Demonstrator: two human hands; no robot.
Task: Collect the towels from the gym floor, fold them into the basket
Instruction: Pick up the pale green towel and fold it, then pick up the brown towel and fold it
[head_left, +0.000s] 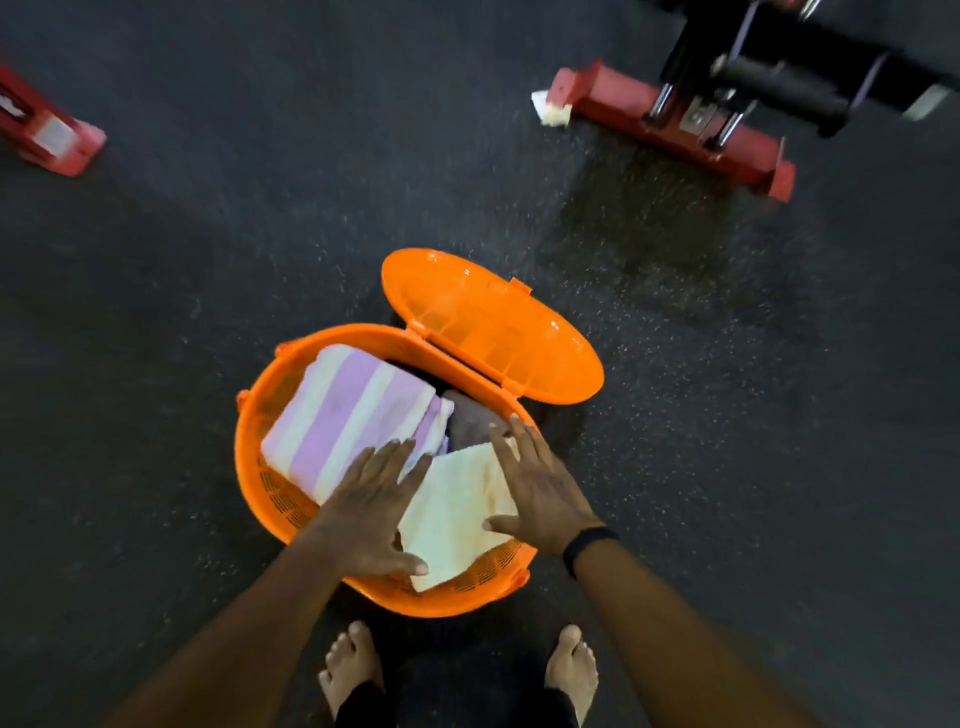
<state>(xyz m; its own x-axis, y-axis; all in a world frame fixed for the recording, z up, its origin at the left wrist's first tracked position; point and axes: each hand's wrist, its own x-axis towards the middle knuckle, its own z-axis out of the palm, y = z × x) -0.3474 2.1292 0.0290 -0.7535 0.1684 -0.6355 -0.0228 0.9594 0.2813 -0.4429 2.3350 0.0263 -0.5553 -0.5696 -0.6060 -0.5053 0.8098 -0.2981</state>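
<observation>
Basket: we had the orange basket (254, 467) on the dark gym floor (156, 312) just ahead of our bare feet, its hinged lid (493, 327) thrown open and lying back on the far side.
Towels inside: a folded purple-and-cream striped towel (353, 410) filled the left half; a dark grey towel (470, 418) sat deeper at the far right; a cream towel (457, 509) lay folded on top at the near side, one corner hanging over the near rim.
Left hand: our left hand (371, 506) lay flat with fingers straight and spread, pressing across the edge of the striped towel and the cream one, gripping nothing.
Right hand: our right hand (540, 493) was likewise flat and spread, pressing the cream towel's right side, fingertips reaching the grey one.
Still on the floor: a small pale cloth (551, 110) lay against the red machine base (670, 124); the view was blurred there, so we took it for a towel only tentatively.
Stage: we judged we were tamping the cream towel down, with collecting not yet finished.
Risks: the overhanging corner could drag the towel out or jam the lid; uneven pressing could undo the fold or tip the light basket toward us.
</observation>
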